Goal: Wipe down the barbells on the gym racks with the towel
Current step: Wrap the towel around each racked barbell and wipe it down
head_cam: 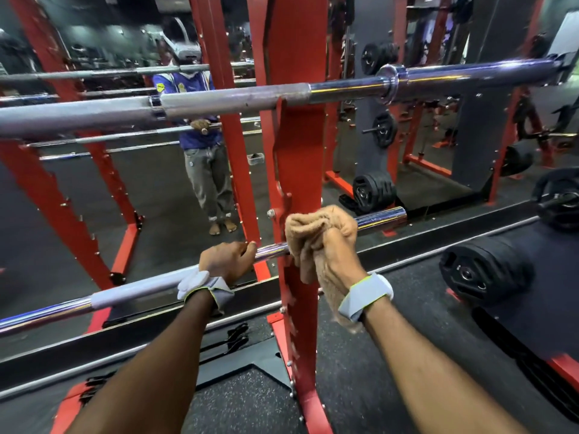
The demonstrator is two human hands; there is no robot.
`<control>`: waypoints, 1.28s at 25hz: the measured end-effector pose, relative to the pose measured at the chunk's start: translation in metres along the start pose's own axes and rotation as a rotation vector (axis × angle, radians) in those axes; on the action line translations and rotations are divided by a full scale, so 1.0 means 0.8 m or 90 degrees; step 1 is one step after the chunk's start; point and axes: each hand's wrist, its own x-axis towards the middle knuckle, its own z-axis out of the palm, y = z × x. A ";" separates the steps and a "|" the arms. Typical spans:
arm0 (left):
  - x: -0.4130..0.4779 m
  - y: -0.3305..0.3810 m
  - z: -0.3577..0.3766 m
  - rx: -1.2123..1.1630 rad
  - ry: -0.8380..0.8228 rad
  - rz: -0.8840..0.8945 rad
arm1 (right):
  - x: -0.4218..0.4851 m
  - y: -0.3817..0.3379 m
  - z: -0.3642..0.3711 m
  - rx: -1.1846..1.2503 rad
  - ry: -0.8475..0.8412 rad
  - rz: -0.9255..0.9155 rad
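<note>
Fingers of our right hand (333, 256) clench the towel (313, 227) round the barbell (380, 219); at nine o'clock our left hand (227, 261) grips, steadying it.

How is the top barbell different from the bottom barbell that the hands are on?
The top barbell sits high on the red rack; the bottom barbell sits low. Nobody touches the top barbell; the left hand grips the bottom barbell bare, and the right hand wraps the towel round it. Both are shiny metal bars.
</note>
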 end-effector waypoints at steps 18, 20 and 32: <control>0.001 0.021 -0.014 -0.193 0.035 0.061 | 0.011 -0.011 -0.022 -0.142 0.202 -0.148; 0.000 0.033 -0.012 -0.221 0.042 0.083 | 0.012 -0.027 -0.029 -0.144 0.242 -0.180; 0.015 0.079 0.015 -0.295 0.103 0.064 | 0.070 -0.008 -0.085 -1.075 -0.230 -0.113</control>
